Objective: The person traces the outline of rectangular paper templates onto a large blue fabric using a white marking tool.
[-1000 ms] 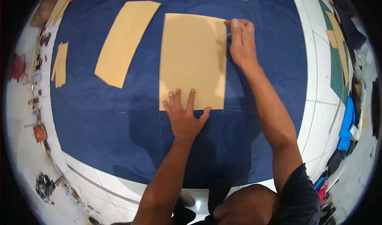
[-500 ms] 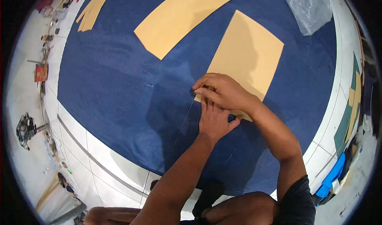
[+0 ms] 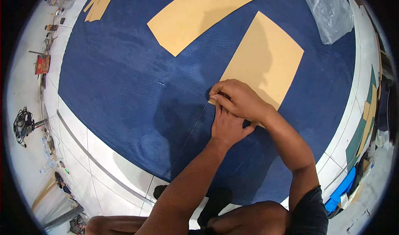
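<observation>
A tan rectangular card sheet (image 3: 249,64) lies on dark blue cloth (image 3: 120,110). My left hand (image 3: 229,129) rests over the sheet's near edge, fingers stretched forward and thumb out to the right. Crossing above it, my right hand (image 3: 241,97) is closed in a pinch at the sheet's near left corner. Whatever sits between those fingertips is too hidden to name. A thin pale line (image 3: 193,129) runs on the cloth from that corner toward me.
Another tan sheet (image 3: 199,17) lies farther off to the left, with narrow tan strips (image 3: 102,2) beyond it. At the far right is a clear plastic bag (image 3: 328,14). White tiled floor (image 3: 112,168) borders the cloth. A cable bundle (image 3: 25,127) lies at the left.
The whole view has shifted slightly, so the cloth and sheets appear a little farther right. Both hands stay at the same near end of the sheet.
</observation>
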The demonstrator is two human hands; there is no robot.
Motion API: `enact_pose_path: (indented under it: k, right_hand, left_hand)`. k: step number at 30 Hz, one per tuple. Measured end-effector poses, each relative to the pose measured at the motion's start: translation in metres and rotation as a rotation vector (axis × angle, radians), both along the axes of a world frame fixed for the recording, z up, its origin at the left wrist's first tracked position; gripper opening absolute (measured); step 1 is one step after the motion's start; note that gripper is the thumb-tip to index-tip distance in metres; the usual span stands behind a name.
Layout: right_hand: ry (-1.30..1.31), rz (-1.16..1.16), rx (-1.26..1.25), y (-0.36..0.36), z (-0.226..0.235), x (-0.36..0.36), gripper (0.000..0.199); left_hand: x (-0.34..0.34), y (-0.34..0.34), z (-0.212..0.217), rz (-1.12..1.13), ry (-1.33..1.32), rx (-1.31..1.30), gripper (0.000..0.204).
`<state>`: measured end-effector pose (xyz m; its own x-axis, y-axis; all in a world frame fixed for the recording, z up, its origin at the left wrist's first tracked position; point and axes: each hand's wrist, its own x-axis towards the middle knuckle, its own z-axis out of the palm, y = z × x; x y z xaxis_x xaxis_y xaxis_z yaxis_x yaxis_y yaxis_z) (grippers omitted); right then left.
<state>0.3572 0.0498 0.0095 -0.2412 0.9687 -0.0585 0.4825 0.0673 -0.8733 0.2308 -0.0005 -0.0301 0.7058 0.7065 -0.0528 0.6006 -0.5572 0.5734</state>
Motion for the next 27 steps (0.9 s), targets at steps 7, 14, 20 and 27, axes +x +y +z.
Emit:
enact_pose_path:
  k: [7,14,20,27]
  right_hand:
    - [-0.033,0.021,0.097,-0.001,-0.007,0.001,0.021]
    - [-0.124,-0.078,0.156,0.008,-0.008,0.015,0.019]
    - [-0.145,-0.034,0.119,0.015,0.0,0.022,0.017]
    - [-0.207,-0.157,0.098,0.033,-0.003,0.048,0.016]
  left_hand:
    - [0.004,0.0,0.005,0.0,0.005,-0.055,0.075]
    - [0.002,0.0,0.001,0.002,-0.006,0.025,0.066]
    - [-0.001,-0.003,-0.001,-0.019,0.062,0.072,0.068]
    - [0.002,-0.004,-0.002,0.021,0.03,0.12,0.071]
